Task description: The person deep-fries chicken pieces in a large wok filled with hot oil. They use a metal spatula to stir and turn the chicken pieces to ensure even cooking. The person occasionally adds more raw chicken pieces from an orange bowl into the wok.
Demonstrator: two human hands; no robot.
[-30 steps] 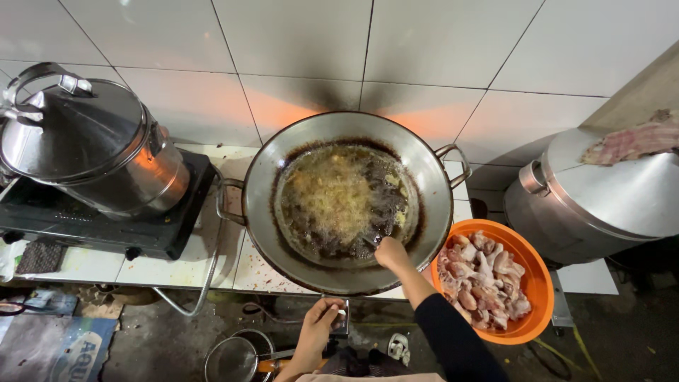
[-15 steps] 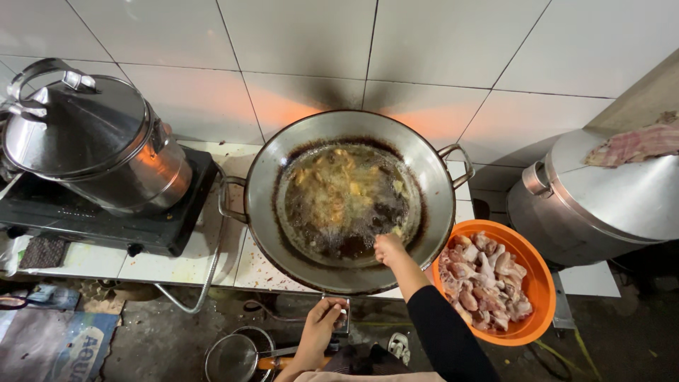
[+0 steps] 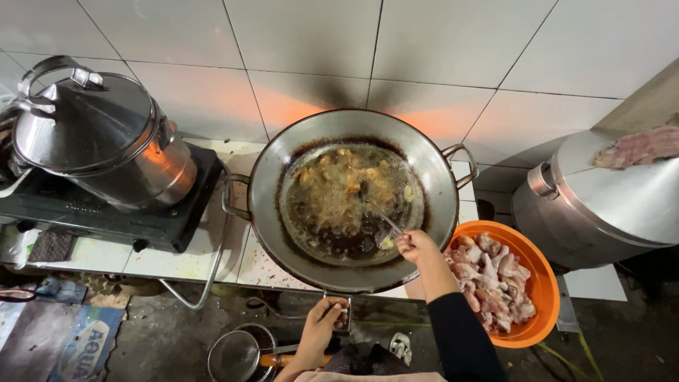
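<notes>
Right hand (image 3: 417,246): over the wok's rim at about 5 o'clock, grip clamped on the handle of a thin metal utensil (image 3: 382,216); dark sleeve covers the forearm.
Utensil: slants from the hand toward 11 o'clock, its far end dipped in the oil among the frying pieces; the shape of that end cannot be told.
Left hand (image 3: 323,322): below the wok at 6 o'clock, fingers closed around a small knob (image 3: 344,313) on the front of the burner stand.
Wok (image 3: 276,163): large, round, steel, two loop handles at roughly 2 and 9 o'clock; sits centre frame on the tiled surface (image 3: 191,258).
Contents of wok: dark oil with golden battered pieces (image 3: 339,177), gathered mostly toward 12 o'clock.
Orange bowl (image 3: 546,283): just beside the wok at 4 o'clock, filled with raw pale-pink meat pieces (image 3: 491,276).
Lidded steel pot (image 3: 106,141): at 9 o'clock from the wok, standing on a black tabletop stove (image 3: 106,219).
Large steel drum (image 3: 601,205): at 3 o'clock, lid on, a strip of raw meat (image 3: 640,147) lying on top.
Wire strainer (image 3: 235,357): on the floor at 7 o'clock, near the left hand.
Wall (image 3: 304,42): white tiles, orange glow behind the wok.
</notes>
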